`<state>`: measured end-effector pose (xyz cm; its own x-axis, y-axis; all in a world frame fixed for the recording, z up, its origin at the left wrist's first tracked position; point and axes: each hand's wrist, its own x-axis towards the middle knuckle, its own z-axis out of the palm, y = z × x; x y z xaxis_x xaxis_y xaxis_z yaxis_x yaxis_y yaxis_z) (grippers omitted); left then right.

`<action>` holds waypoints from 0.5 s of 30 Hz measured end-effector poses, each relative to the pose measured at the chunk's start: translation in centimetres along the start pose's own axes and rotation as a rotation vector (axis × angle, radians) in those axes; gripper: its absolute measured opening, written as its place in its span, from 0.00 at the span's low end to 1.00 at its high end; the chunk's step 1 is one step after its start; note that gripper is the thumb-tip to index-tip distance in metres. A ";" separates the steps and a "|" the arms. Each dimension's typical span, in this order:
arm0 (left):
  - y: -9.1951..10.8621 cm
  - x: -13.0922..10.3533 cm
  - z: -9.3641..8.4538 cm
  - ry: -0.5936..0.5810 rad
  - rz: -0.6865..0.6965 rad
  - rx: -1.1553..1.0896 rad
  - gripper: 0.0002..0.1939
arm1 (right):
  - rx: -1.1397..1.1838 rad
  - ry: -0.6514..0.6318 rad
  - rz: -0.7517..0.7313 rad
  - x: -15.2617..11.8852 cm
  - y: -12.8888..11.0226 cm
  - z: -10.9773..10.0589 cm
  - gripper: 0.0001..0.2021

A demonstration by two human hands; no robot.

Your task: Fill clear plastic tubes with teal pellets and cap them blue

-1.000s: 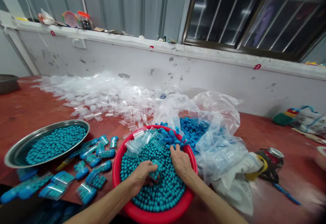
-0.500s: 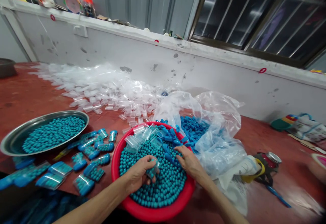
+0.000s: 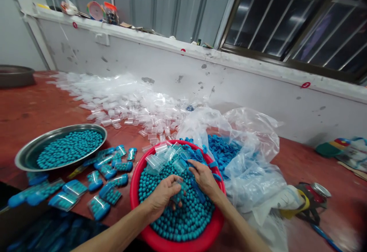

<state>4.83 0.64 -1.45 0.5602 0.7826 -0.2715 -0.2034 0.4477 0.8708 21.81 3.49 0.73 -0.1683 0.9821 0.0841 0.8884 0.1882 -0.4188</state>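
My left hand (image 3: pixel 164 195) is closed around a small clear plastic case (image 3: pixel 180 191) with turquoise beads in it, just above the bead-filled red basin (image 3: pixel 134 194). Turquoise beads (image 3: pixel 183 221) fill most of the basin. My right hand (image 3: pixel 204 179) reaches over the basin's right side, its fingers bent and slightly apart at the blue plastic caps (image 3: pixel 197 154) on top of the beads. Whether its fingertips pinch a cap is hard to see. Several clear empty sleeves (image 3: pixel 155 163) lie on the beads at the back left.
Filled blue-capped cases (image 3: pixel 99 207) lie left of the basin, before a metal bowl (image 3: pixel 21 160) of beads. Clear sleeves (image 3: pixel 126 99) are heaped along the wall. A plastic bag (image 3: pixel 252 156) with blue caps (image 3: pixel 222 148) sits right, near a headlamp-like item (image 3: pixel 314 198).
The view has shifted, so the scene sits a little further right. My right hand has moved left over the caps in the basin. My left hand still holds the case.
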 end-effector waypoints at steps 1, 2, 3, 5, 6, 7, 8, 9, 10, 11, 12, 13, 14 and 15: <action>0.0 0.1 0.0 0.022 0.001 0.013 0.21 | 0.104 0.023 -0.031 -0.4 -0.1 -0.3 0.17; 0.0 0.1 0.1 0.040 0.002 0.027 0.22 | 0.220 0.038 -0.049 -0.8 -0.3 -0.5 0.18; 0.0 0.1 0.1 0.054 0.005 0.040 0.22 | 0.329 0.040 -0.060 -1.3 -0.6 -0.6 0.18; -0.1 0.2 0.1 0.074 0.020 0.065 0.22 | 0.455 -0.004 -0.080 -2.4 -1.3 -0.6 0.18; -0.1 0.1 0.1 0.077 0.030 0.074 0.21 | 0.474 -0.042 -0.095 -2.9 -1.7 -0.6 0.18; -0.1 0.1 0.1 0.073 0.039 0.073 0.21 | 0.482 -0.088 -0.109 -3.3 -1.9 -0.6 0.18; -0.1 0.0 0.1 0.056 0.044 0.058 0.21 | 0.490 -0.146 -0.111 -3.7 -2.0 -0.6 0.18; 0.0 -0.1 0.1 0.025 0.042 0.030 0.20 | 0.514 -0.211 -0.097 -4.0 -2.0 -0.7 0.19; 0.0 -0.2 0.1 -0.017 0.032 -0.009 0.20 | 0.559 -0.276 -0.066 -4.1 -1.8 -0.8 0.20; 0.1 -0.2 0.1 -0.061 0.017 -0.054 0.20 | 0.618 -0.332 -0.029 -4.2 -1.4 -0.8 0.21; 0.1 -0.3 0.1 -0.096 0.003 -0.097 0.20 | 0.674 -0.367 0.011 -4.1 -1.0 -0.8 0.22; 0.2 -0.3 0.1 -0.115 -0.007 -0.132 0.20 | 0.705 -0.380 0.055 -4.0 -0.6 -0.8 0.23; 0.3 -0.2 0.1 -0.115 -0.013 -0.156 0.20 | 0.699 -0.369 0.099 -3.8 -0.2 -0.7 0.23; 0.3 -0.2 0.0 -0.101 -0.014 -0.171 0.20 | 0.650 -0.346 0.129 -3.6 0.1 -0.6 0.23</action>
<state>4.69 0.65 -1.13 0.6396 0.7325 -0.2331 -0.3237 0.5317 0.7826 22.70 -0.01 0.93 -0.3001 0.9216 -0.2463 0.4969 -0.0694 -0.8650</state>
